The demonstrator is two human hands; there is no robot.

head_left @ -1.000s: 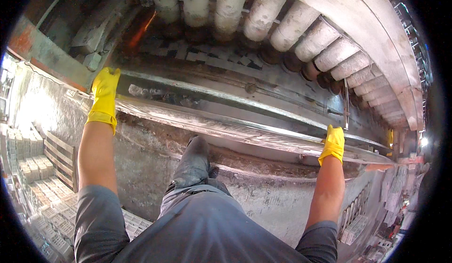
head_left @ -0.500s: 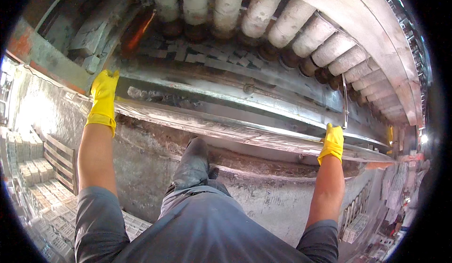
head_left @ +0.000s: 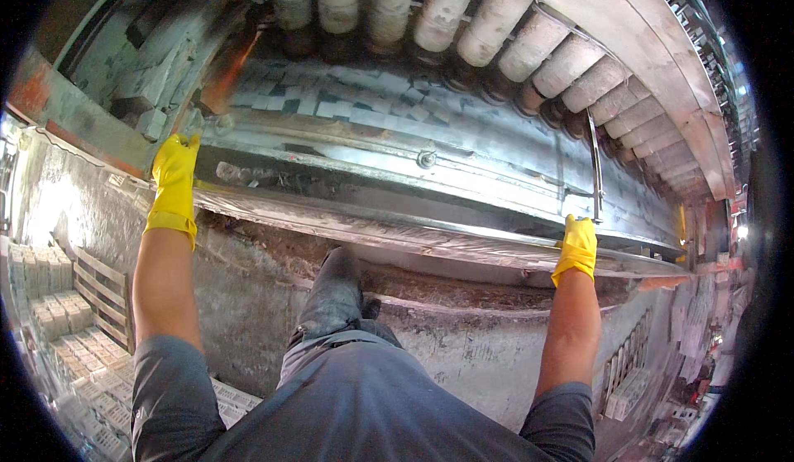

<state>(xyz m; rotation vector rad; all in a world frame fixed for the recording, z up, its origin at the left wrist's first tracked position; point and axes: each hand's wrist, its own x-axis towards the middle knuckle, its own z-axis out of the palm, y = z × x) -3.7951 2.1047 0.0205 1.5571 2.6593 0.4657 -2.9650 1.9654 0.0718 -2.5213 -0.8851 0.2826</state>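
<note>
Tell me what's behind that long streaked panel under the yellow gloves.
Behind the long panel are a dark gap, a metal ledge with a round fitting and, farther off, pale cylinders. The panel covers the gap's lower part; what's there can't be seen.

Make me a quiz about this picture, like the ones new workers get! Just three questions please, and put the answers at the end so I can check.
1. What colour is the glove on the left hand?
2. True or false: only one thick cylinder shows in the picture.
3. What is the right hand gripping?
A) a wooden pallet
B) a long grey panel
C) a shoe

Key:
1. Yellow.
2. False: a whole row of thick cylinders runs across the top.
3. B.
</note>
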